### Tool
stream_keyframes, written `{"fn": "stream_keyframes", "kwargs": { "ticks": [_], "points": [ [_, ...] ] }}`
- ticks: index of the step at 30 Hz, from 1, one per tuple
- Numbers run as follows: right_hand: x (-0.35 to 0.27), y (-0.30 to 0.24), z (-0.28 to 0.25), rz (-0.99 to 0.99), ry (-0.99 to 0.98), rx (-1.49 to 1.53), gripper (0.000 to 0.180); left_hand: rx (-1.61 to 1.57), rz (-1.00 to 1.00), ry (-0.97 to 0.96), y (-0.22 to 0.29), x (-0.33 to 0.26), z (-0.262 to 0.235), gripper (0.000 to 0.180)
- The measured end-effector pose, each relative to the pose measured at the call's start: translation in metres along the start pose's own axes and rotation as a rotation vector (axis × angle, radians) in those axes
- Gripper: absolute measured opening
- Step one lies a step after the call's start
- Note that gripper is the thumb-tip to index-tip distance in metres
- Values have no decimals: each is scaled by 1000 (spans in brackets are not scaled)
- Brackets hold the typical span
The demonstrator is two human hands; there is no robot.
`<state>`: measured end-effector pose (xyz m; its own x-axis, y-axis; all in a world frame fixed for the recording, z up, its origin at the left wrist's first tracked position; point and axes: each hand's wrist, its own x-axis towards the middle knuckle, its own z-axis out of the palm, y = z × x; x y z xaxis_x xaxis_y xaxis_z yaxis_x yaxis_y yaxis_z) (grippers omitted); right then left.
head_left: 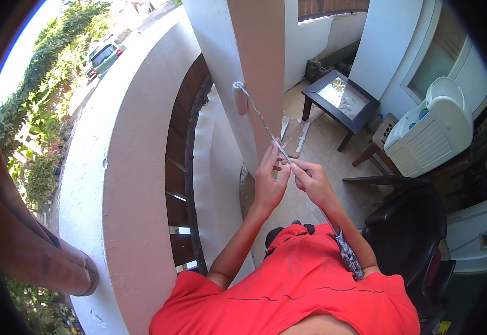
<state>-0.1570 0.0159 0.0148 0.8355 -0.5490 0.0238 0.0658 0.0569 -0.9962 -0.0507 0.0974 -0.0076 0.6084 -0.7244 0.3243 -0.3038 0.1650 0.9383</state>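
A grey-and-white braided cord (pixel 258 116) is looped at its far end on a small fixture (pixel 238 86) on the pillar. It stretches taut toward me, down to my hands. My left hand (pixel 270 181) has its fingers up along the cord, thumb and fingertips closing on it. Just right of it, my right hand (pixel 312 181) pinches the same cord between thumb and forefinger. From there a thin strand runs back beside my right forearm to a bunched grey-and-white hank of cord (pixel 348 257) lying against my red shirt. Finer strands between the fingertips are too small to make out.
The pillar (pixel 263 50) rises ahead, joined by a curved pale wall (pixel 137 139) at left. A low dark table (pixel 341 100), a white plastic tub (pixel 430 134) on a wooden stool (pixel 377 145) and a black chair (pixel 405 223) stand to the right. A brown pipe (pixel 42 251) is near left.
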Motion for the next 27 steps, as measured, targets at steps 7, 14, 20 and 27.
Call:
{"fn": "stream_keyframes", "kwargs": {
  "ticks": [7, 14, 20, 27],
  "points": [
    [-6, -1, -6, 42, -10, 12, 31, 115, 114, -45, 0, 2, -3, 60],
    [-12, -10, -9, 185, -75, 213, 45, 286, 181, -133, 10, 6, -11, 66],
    [2, -10, -8, 192, -80, 200, 48, 168, 221, -134, 7, 16, -14, 71],
    [27, -8, -9, 233, -119, 363, 48, 234, 184, -167, -2, 38, -29, 75]
  ]
}}
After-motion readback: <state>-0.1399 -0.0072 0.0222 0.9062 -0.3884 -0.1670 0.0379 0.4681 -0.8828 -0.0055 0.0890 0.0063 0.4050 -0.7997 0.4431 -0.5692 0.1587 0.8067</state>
